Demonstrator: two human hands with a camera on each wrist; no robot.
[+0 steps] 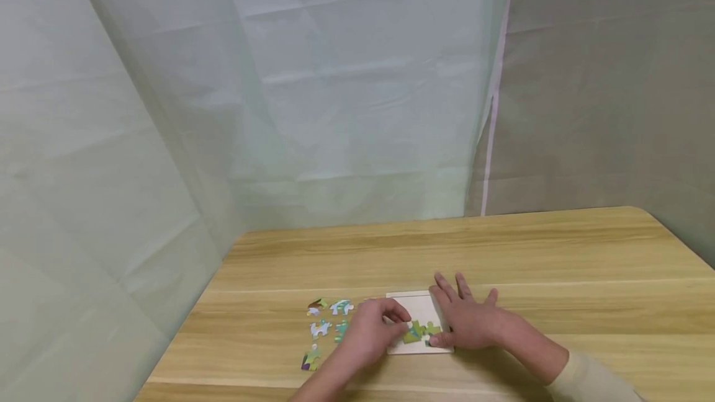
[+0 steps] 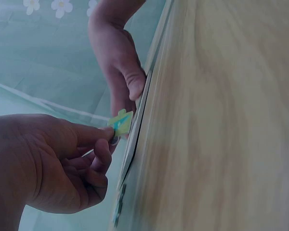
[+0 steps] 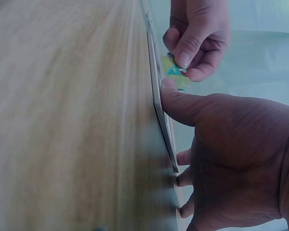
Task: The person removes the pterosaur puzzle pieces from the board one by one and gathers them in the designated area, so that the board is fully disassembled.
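My left hand (image 1: 370, 330) pinches a green jigsaw piece (image 2: 121, 122) with a teal marking between thumb and fingertips. It holds the piece tilted over the pale puzzle board (image 1: 416, 304), close to the board's lower middle. Another green jigsaw piece (image 1: 432, 328) lies on the board just to the right. My right hand (image 1: 472, 322) spreads its fingers over the board's right edge. Its thumb (image 3: 171, 91) presses at the lower right corner, on a piece it partly covers. In the right wrist view, the left fingers cover part of the pinched piece.
Several loose jigsaw pieces lie on the wooden table (image 1: 251, 334) left of the board, among them a white-and-teal piece (image 1: 341, 307) and a green-and-purple piece (image 1: 310, 360). My left forearm passes close beside them. Pale fabric sheets (image 1: 357, 92) hang behind the table.
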